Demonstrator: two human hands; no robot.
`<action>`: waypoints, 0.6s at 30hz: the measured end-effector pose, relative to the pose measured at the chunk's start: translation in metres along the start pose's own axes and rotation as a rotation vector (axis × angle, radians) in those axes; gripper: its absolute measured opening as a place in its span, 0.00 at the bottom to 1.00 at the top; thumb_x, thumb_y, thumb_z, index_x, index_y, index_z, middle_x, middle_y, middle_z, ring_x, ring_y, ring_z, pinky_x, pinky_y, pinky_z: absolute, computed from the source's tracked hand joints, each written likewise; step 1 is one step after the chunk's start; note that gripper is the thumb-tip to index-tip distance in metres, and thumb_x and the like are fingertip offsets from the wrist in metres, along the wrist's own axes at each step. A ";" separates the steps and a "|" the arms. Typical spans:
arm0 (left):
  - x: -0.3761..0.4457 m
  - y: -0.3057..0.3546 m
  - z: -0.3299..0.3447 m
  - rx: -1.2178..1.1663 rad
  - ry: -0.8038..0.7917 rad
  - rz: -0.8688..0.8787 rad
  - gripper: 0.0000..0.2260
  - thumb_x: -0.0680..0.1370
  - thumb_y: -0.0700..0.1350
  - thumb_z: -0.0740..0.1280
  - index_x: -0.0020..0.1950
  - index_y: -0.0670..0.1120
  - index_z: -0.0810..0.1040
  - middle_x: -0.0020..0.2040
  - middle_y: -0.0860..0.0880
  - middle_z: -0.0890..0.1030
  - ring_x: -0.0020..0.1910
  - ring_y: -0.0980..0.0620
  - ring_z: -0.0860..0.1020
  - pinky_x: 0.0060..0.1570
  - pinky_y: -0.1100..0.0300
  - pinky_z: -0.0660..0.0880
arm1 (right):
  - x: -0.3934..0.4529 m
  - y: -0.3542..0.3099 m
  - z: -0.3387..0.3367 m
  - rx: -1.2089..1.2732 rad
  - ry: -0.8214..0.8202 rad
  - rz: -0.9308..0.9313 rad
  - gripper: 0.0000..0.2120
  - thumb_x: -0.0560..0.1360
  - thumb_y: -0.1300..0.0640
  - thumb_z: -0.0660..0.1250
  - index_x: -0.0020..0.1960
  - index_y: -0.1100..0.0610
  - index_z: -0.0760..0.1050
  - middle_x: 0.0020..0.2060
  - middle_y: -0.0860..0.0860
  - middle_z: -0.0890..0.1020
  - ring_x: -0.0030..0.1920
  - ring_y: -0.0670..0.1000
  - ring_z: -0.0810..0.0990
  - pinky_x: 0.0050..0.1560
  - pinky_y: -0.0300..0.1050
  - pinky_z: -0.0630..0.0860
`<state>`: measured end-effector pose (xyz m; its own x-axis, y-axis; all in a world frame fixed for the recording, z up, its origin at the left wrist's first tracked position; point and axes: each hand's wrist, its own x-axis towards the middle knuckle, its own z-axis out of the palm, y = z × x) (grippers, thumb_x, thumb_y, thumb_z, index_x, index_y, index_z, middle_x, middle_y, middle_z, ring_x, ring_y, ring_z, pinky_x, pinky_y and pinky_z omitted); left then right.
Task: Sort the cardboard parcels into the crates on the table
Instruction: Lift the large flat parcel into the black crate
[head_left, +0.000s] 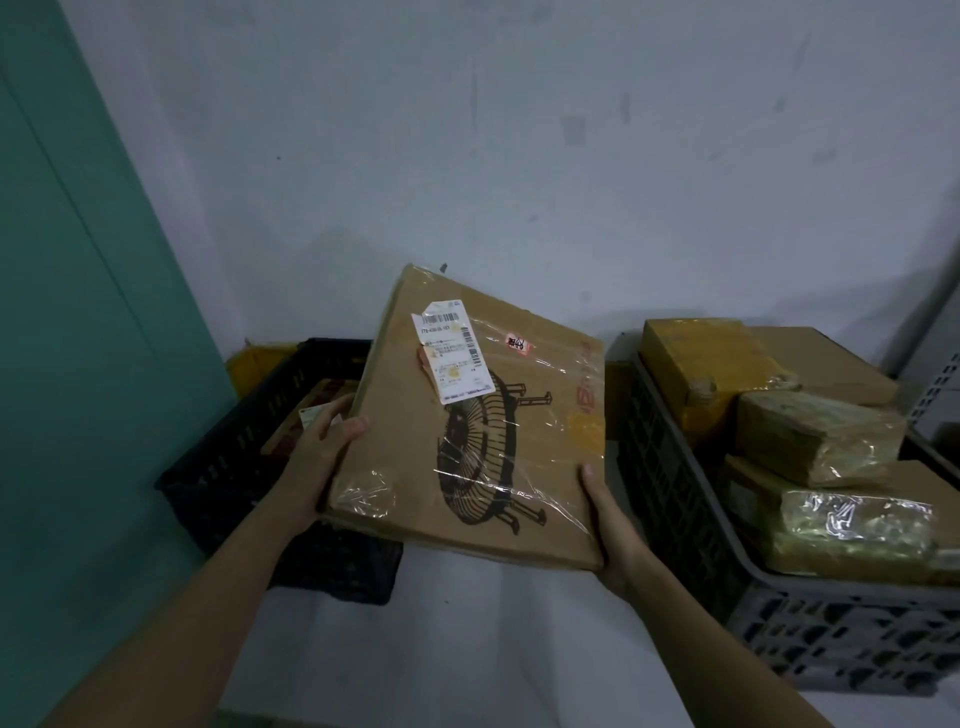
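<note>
Gripping the flat parcel (478, 415) between both hands, tilted.

Parcel sorting or storage room, probably. Taped cardboard parcels (810, 431) fill a grey crate (810, 644); left of it a black crate (249, 431), bare scuffed wall (519, 156) behind.

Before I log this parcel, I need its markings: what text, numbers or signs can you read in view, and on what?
"772-438-05-187", only roughly legible: white shipping label on the flat cardboard parcel.
Barcodes and small print on that label: too small to read.
Red-and-white sticker on the parcel: blurred.
Red printed characters along the parcel's right edge: unreadable.
Parcels in the grey crate: no legible text.
</note>
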<state>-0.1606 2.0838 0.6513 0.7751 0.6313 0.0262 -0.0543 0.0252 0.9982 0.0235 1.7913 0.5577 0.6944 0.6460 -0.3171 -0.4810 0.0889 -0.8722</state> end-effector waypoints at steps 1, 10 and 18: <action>0.000 0.002 0.001 0.020 -0.006 0.002 0.30 0.62 0.61 0.74 0.64 0.60 0.75 0.59 0.47 0.80 0.49 0.51 0.84 0.41 0.57 0.80 | 0.001 0.001 0.001 -0.004 0.005 -0.018 0.35 0.71 0.31 0.65 0.72 0.48 0.67 0.58 0.58 0.83 0.55 0.62 0.84 0.46 0.53 0.82; 0.001 0.014 0.014 0.174 -0.091 -0.049 0.37 0.71 0.62 0.73 0.77 0.64 0.62 0.64 0.53 0.78 0.57 0.50 0.82 0.52 0.54 0.80 | 0.006 0.002 0.007 -0.076 0.208 -0.183 0.32 0.67 0.29 0.65 0.67 0.41 0.72 0.52 0.49 0.86 0.49 0.55 0.86 0.52 0.57 0.82; -0.008 0.005 0.033 0.231 0.031 -0.036 0.25 0.69 0.66 0.71 0.63 0.74 0.67 0.62 0.54 0.79 0.57 0.51 0.81 0.57 0.51 0.79 | 0.001 -0.011 0.004 -0.132 0.224 -0.252 0.31 0.68 0.31 0.64 0.68 0.41 0.72 0.56 0.49 0.84 0.51 0.52 0.86 0.54 0.57 0.81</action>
<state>-0.1463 2.0533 0.6579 0.7538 0.6571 -0.0073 0.1211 -0.1280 0.9844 0.0276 1.7937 0.5687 0.8892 0.4332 -0.1472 -0.2171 0.1163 -0.9692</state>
